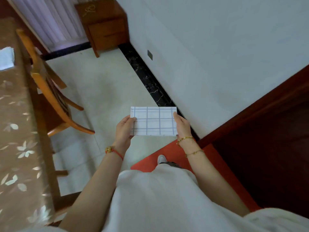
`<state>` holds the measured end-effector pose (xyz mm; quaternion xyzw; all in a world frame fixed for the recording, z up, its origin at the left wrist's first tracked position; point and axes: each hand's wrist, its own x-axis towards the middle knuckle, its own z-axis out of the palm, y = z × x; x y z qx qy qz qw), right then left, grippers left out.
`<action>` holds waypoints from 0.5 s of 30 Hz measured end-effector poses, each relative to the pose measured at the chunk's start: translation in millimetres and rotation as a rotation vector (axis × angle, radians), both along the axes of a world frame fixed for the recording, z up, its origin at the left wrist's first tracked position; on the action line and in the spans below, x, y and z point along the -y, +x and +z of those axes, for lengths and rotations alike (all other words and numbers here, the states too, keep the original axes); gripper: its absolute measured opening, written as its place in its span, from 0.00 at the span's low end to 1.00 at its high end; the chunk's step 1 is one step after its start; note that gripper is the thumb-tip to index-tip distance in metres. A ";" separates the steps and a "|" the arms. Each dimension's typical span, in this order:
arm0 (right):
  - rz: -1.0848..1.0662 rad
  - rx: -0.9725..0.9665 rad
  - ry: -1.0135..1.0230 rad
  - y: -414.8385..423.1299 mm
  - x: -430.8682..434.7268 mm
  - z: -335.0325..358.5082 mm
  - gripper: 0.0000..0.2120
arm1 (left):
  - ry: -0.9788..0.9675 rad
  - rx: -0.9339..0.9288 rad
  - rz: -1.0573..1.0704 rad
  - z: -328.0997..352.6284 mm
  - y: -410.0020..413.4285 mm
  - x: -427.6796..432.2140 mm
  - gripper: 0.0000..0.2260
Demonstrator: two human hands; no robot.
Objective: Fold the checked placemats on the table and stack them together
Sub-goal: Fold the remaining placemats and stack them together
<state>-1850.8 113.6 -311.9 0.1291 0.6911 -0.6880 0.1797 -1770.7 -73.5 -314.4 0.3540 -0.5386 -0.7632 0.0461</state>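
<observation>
A folded white placemat [155, 122] with thin blue checks hangs in the air in front of me, over the floor. My left hand [124, 129] pinches its left edge, thumb on top. Its right edge is pinched by my right hand [182, 125] in the same way. The table [18, 139], covered in a brown cloth with pale flowers, runs along the left side. On its far end lies another white cloth [6, 58], blurred, so its pattern cannot be made out.
A wooden chair [50, 96] stands beside the table on the pale tiled floor. A wooden bedside cabinet [105, 27] sits against the far wall. A dark wooden door frame [260, 104] and a red mat [167, 156] are to my right.
</observation>
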 end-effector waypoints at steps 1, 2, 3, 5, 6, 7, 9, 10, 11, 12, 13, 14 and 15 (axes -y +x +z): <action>0.031 0.001 0.007 -15.2 -1.3 2.1 0.10 | 0.003 -0.001 0.028 1.8 -11.2 -3.6 0.07; 0.060 0.005 0.016 -28.5 -3.1 3.0 0.10 | 0.004 0.003 0.061 3.5 -20.6 -7.5 0.08; 0.086 0.006 0.018 -40.7 -5.2 4.6 0.09 | 0.006 0.006 0.098 4.5 -29.7 -11.2 0.09; 0.130 0.004 -0.002 -64.9 -8.5 6.3 0.10 | 0.019 0.007 0.158 5.0 -46.7 -17.3 0.07; 0.148 0.009 -0.005 -76.6 -9.5 6.8 0.10 | 0.020 0.011 0.173 4.8 -53.5 -19.9 0.07; 0.163 0.016 -0.002 -86.1 -9.4 7.5 0.10 | 0.016 0.018 0.180 4.3 -58.7 -21.9 0.06; 0.197 0.037 0.005 -101.0 -6.8 6.3 0.10 | 0.014 0.039 0.202 3.9 -67.3 -24.2 0.06; 0.215 0.044 0.005 -107.6 -4.8 5.8 0.10 | 0.018 0.051 0.223 4.0 -71.4 -24.2 0.06; 0.227 0.046 -0.001 -114.4 -2.3 5.5 0.10 | 0.020 0.060 0.245 4.3 -76.0 -23.1 0.06; 0.237 0.047 -0.008 -122.3 1.2 4.7 0.10 | 0.020 0.066 0.262 4.5 -81.6 -20.9 0.05; 0.250 0.050 -0.011 -130.3 5.7 4.9 0.10 | 0.021 0.071 0.275 4.4 -87.2 -18.1 0.05; 0.264 0.054 -0.005 -137.6 10.8 4.1 0.10 | 0.024 0.073 0.285 4.1 -92.3 -15.1 0.05; 0.275 0.062 0.000 -144.6 16.4 3.5 0.09 | 0.029 0.072 0.298 3.2 -97.3 -11.0 0.05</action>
